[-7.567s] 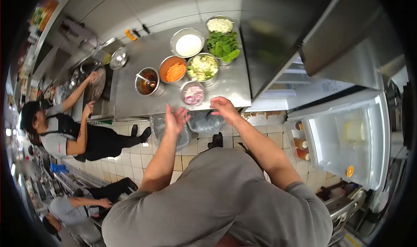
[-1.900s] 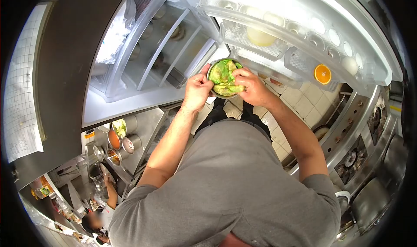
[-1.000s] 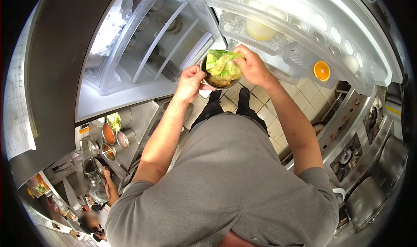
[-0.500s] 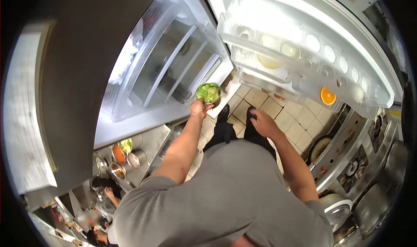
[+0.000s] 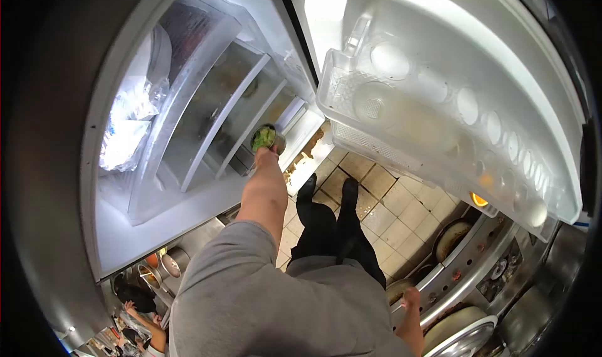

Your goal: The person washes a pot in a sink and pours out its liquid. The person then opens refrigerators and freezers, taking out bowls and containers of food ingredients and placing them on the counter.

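Left hand grips a round bowl of greens, no long axis, forward-left at the open fridge's low end; right hand, can't tell open or closed, well apart near stove.

Pale tiled floor, metal stove

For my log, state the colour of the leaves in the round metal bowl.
The leaves are green, seen in the head view.
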Action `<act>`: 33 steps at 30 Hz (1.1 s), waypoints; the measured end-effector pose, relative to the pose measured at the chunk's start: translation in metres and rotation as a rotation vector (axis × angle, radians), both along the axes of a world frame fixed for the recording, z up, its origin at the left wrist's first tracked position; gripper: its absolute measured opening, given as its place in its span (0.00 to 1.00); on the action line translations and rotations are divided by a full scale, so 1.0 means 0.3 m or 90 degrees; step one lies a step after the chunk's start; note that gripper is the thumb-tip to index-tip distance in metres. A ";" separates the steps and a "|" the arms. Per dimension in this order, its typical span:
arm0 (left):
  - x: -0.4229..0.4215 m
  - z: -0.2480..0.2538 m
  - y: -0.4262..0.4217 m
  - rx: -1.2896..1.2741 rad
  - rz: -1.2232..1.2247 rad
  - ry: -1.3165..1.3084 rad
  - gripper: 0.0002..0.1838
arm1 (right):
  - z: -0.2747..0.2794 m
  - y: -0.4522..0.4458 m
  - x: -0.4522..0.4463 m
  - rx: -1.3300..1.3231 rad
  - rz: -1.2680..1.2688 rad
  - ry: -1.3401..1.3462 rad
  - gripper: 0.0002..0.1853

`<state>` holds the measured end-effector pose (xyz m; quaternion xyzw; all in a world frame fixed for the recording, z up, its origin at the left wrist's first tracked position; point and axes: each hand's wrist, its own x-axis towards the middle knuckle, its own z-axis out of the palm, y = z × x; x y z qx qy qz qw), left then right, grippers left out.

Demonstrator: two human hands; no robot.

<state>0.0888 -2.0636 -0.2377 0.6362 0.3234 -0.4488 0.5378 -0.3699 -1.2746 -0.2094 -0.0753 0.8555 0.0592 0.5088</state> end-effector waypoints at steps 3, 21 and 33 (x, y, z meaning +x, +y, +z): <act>-0.008 -0.076 -0.084 0.011 -0.037 -0.016 0.13 | -0.080 -0.120 0.058 -0.061 0.125 0.052 0.16; -0.030 1.102 -0.373 -0.170 -0.927 -1.304 0.46 | -0.354 -0.847 0.080 -0.390 -0.061 -0.053 0.17; 0.041 1.038 -0.591 -0.112 -0.960 -1.295 0.28 | -0.125 -0.496 0.042 -0.181 -0.313 -0.132 0.10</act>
